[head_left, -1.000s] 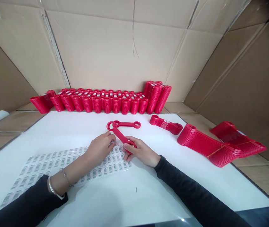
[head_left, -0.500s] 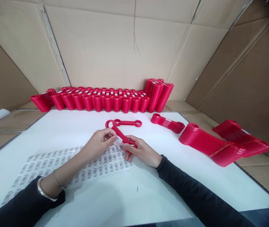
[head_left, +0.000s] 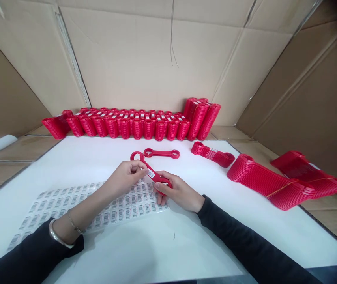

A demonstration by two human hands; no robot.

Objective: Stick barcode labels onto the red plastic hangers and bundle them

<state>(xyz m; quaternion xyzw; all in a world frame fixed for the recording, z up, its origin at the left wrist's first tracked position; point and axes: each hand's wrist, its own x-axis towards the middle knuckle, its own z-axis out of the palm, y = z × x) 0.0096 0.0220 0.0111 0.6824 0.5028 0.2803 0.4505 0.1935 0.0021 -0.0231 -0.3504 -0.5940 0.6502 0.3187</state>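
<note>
My right hand (head_left: 183, 191) is closed around the near end of a red plastic wrench-like piece (head_left: 145, 162) with a ring at each end. It tilts up to the left, above the table. A white barcode sticker (head_left: 151, 173) lies along its flat shaft. The thumb and fingertips of my left hand (head_left: 128, 175) pinch at the sticker's left edge, against the shaft. Under my hands spreads a sheet of barcode stickers (head_left: 112, 215), partly covered by my left forearm. Just beyond, a similar single red piece (head_left: 161, 153) rests flat on the table.
Along the back stand several labelled red stacks (head_left: 137, 128), with taller ones (head_left: 199, 118) at their right end. A small stack (head_left: 212, 154) and larger banded stacks (head_left: 270, 181) lie to the right. Cardboard walls (head_left: 145, 59) enclose the white table (head_left: 186, 252).
The barcode sticker, earlier partly lifted with its clear edge in my left fingers, now lies flatter along the red piece's shaft. The view has shifted slightly; both hands stay nearly in place.
</note>
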